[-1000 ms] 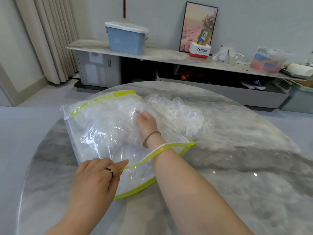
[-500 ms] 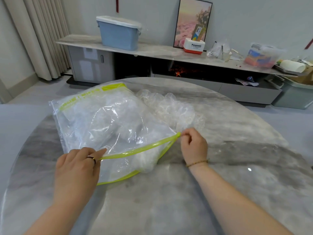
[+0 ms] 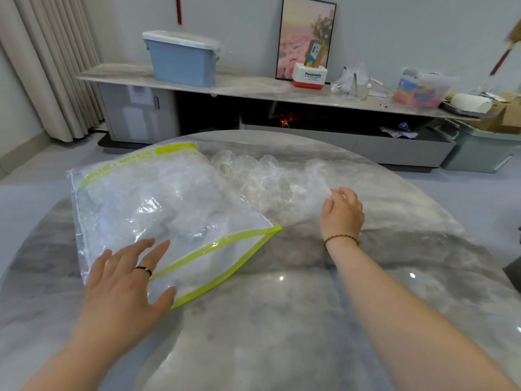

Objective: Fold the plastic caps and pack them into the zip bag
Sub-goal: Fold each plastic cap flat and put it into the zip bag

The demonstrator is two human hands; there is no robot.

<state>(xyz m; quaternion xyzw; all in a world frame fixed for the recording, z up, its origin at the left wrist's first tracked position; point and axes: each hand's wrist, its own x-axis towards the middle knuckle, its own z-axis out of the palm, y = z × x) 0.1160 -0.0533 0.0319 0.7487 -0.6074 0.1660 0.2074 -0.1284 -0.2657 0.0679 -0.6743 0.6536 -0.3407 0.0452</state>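
Marble tabletop (image 3: 282, 320): your left hand (image 3: 127, 275) lies flat, fingers spread, on the near corner of the zip bag (image 3: 214, 247), its green-edged mouth open and packed caps (image 3: 180, 204) bunched inside. Beyond, your right hand (image 3: 341, 213) pinches the edge of the loose caps (image 3: 267, 182) heaped just beside the bag. Lift the left hand and the slick bag may slide or sag shut; snatch, and several flimsy caps could come up tangled.
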